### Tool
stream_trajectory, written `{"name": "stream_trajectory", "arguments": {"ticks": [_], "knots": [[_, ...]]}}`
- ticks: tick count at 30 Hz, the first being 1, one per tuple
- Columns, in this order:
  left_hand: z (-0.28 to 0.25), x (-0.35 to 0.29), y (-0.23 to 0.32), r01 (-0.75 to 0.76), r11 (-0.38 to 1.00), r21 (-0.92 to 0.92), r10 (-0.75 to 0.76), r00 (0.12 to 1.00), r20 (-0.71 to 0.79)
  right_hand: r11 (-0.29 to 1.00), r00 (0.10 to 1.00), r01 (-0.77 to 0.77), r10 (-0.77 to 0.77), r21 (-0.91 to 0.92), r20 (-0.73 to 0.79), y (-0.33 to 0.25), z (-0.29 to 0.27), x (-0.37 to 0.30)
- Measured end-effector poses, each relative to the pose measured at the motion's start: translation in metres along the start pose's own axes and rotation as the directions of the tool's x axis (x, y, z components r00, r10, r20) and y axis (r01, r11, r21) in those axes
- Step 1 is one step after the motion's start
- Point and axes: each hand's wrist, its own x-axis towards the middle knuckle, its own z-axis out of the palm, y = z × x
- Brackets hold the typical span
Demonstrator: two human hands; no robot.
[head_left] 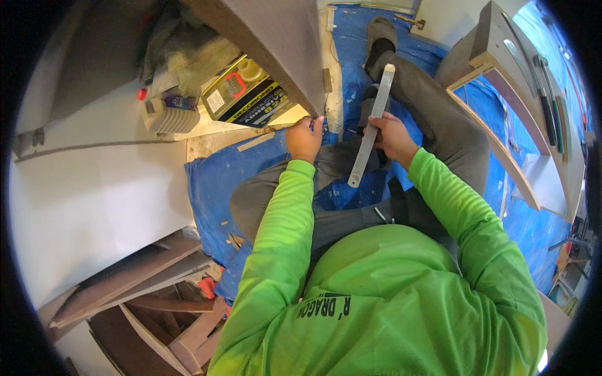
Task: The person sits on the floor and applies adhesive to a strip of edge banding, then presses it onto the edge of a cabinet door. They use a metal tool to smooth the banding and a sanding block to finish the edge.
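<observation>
In my right hand (396,138) is a long, flat metal ruler (365,150), held near its middle and slanting over my lap. Its far end has a pale tip. Something thin and dark pokes out beside those fingers, too small to name. My left hand (305,139) is closed, its fingertips at the lower corner of a dark brown panel (285,47). Whether those fingers pinch anything is hidden. Just left of that hand, a yellow and black adhesive can (241,94) stands inside the opening, beside a pale plastic bottle (169,116) with a red cap.
Blue sheeting (213,188) covers the floor around my crossed legs. At right stands an open wooden frame (495,66) with dark-handled tools (549,113) lying on it. Brown wood offcuts (138,276) are piled at lower left. A thin pale strip (256,142) lies near my left hand.
</observation>
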Motion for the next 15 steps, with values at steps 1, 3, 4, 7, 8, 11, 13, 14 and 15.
{"name": "stream_trajectory", "arguments": {"ticks": [1,3,4,7,8,11,13,14,15], "knots": [[-0.002,0.0,0.0,-0.04,0.999,-0.019,0.04,0.998,-0.04,1.0,1.0,-0.002,0.002,-0.007,0.017,0.002,-0.001,0.002],[-0.006,0.001,-0.001,-0.069,0.996,-0.057,0.063,0.994,-0.092,1.0,1.0,-0.003,0.004,-0.018,0.015,0.008,-0.003,0.002],[-0.007,0.001,-0.001,-0.084,0.994,-0.076,0.074,0.99,-0.118,1.0,1.0,-0.004,0.004,-0.023,0.012,0.009,-0.003,0.001],[-0.014,0.007,0.005,-0.145,0.984,-0.103,0.127,0.978,-0.162,0.999,1.0,-0.019,0.019,-0.028,-0.024,0.012,-0.004,0.001],[-0.016,0.009,0.008,-0.133,0.984,-0.121,0.112,0.979,-0.171,0.999,1.0,-0.01,0.01,-0.033,-0.027,0.012,-0.006,0.001],[-0.021,0.01,0.014,-0.089,0.987,-0.13,0.068,0.984,-0.163,0.999,0.999,-0.004,0.003,-0.04,-0.037,0.01,0.0,-0.002],[-0.023,0.011,0.015,-0.05,0.996,-0.08,0.039,0.99,-0.133,0.999,0.999,-0.016,0.014,-0.049,-0.04,0.01,0.001,-0.002],[-0.023,0.011,0.016,-0.056,0.995,-0.088,0.042,0.986,-0.162,0.998,0.999,-0.018,0.016,-0.055,-0.028,0.011,0.001,-0.004],[-0.025,0.012,0.019,-0.064,0.993,-0.095,0.045,0.981,-0.19,0.998,1.0,-0.019,0.019,-0.06,-0.015,0.01,0.001,-0.005]]}}
